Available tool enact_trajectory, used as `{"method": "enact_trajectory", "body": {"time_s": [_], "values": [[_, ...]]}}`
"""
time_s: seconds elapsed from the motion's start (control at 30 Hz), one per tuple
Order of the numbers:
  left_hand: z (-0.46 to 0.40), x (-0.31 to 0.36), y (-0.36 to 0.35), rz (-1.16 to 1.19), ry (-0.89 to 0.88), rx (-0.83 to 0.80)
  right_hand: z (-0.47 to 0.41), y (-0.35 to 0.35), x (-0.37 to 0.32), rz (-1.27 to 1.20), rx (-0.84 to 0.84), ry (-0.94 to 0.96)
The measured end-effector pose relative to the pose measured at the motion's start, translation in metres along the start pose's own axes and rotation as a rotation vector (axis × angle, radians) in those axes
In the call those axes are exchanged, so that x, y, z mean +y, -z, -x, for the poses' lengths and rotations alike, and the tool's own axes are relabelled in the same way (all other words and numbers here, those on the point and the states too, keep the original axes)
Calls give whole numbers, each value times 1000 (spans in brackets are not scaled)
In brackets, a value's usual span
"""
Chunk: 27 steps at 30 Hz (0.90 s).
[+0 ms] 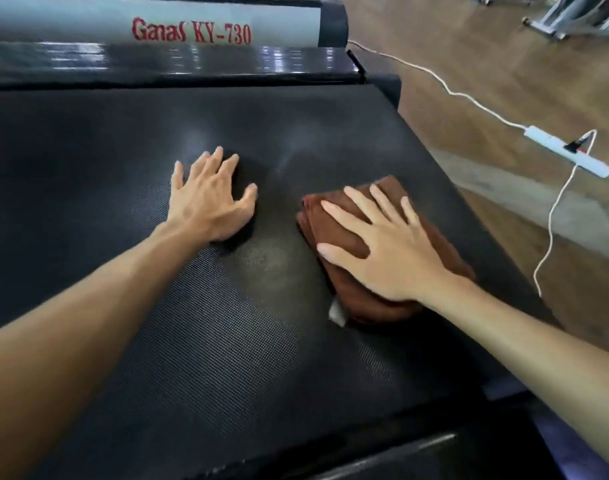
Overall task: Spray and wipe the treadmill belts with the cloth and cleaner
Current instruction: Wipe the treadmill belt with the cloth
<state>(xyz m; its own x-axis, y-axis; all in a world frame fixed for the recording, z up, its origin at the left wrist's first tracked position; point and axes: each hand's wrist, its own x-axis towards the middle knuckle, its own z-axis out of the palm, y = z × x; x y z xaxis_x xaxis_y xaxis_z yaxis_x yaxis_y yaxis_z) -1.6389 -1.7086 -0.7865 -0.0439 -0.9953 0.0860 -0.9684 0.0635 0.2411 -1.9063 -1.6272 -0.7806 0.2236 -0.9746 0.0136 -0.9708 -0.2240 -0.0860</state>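
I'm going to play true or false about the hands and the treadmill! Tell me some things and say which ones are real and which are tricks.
1. The right hand lies flat on a folded brown cloth. True.
2. The left hand is holding a spray bottle. False: it holds nothing and rests spread on the black treadmill belt.
3. The cloth is blue. False: it is brown.
4. Red letters on the treadmill say KY-730. True.
5. A white power strip lies on the wooden floor to the right. True.
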Motion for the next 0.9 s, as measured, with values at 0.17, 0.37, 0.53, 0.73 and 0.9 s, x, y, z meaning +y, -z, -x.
{"method": "enact_trajectory", "body": {"time_s": [0.17,0.37,0.53,0.73,0.9], "values": [[-22,-17,-1,-72,117,-23,-111,15,45,-21,-27,-320],[-23,-22,-7,-77,110,10,-128,4,-18,-56,-45,67],[-25,-21,-10,-91,113,14,-112,13,60,-7,19,-150],[-29,-23,-10,-88,96,51,-219,11,-8,-12,0,-125],[-27,-25,-11,-88,89,48,-134,2,18,-33,14,62]]}}
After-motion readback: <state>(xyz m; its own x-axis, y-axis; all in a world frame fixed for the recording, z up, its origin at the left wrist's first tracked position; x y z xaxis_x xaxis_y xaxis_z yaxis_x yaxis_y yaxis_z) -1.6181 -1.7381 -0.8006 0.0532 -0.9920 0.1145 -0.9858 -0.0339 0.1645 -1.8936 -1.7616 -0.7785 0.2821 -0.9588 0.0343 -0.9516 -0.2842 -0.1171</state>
